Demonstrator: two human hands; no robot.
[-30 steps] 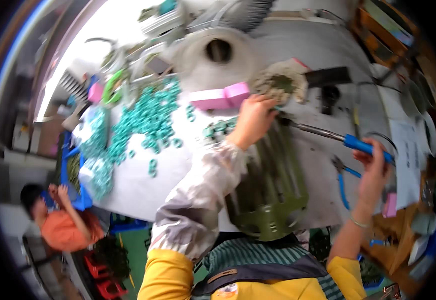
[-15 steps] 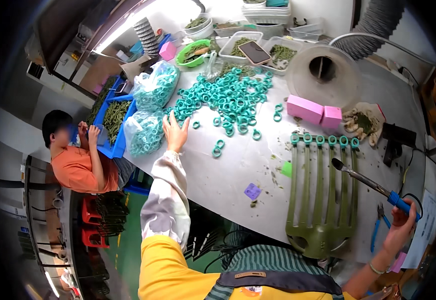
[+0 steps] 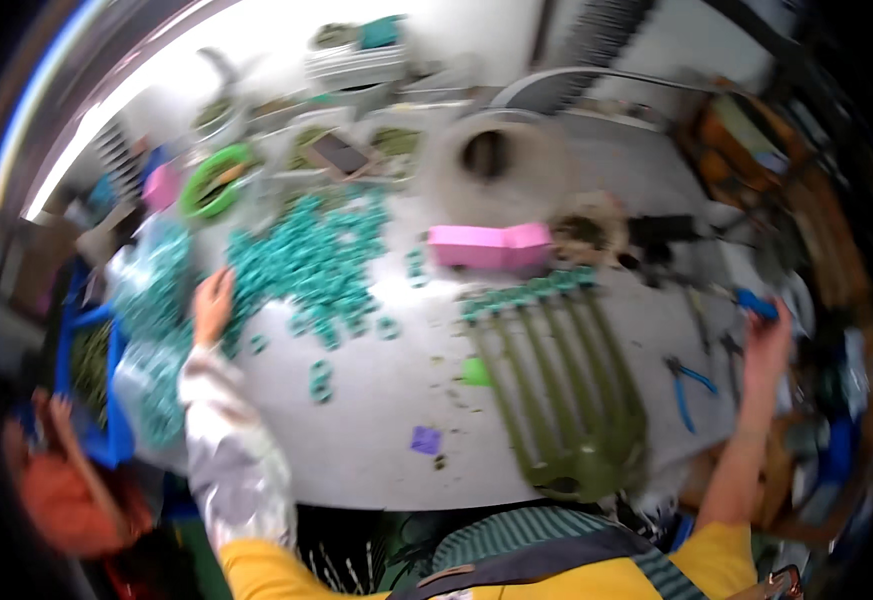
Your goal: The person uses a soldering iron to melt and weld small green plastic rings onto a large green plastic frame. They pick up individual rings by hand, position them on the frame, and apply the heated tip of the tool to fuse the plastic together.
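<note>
My left hand point(image 3: 213, 305) is at the left edge of a heap of small teal rings point(image 3: 306, 250); motion blur smears its fingers, and whether a ring is between them is unclear. At the right side of the table, my right hand point(image 3: 768, 345) grips the blue handle of a soldering iron point(image 3: 755, 303), whose metal shaft is blurred. Between the hands lies a dark green fork-shaped piece point(image 3: 591, 460) with several long prongs. Teal rings point(image 3: 526, 292) sit in a row at the prongs' far ends.
Clear bags of teal rings point(image 3: 151, 275) stand left of the heap. Behind are a green basket point(image 3: 218, 180), a phone point(image 3: 339, 155) and a wide funnel-shaped duct point(image 3: 491, 175). Pink blocks point(image 3: 486, 247) and blue-handled pliers point(image 3: 683, 390) lie on the table. A co-worker in orange point(image 3: 81, 495) sits at left.
My view has turned, so the table sits further left in it. The fingers of my left hand, spread before, now look closer together beside the rings. The iron has moved away from the fork-shaped piece.
</note>
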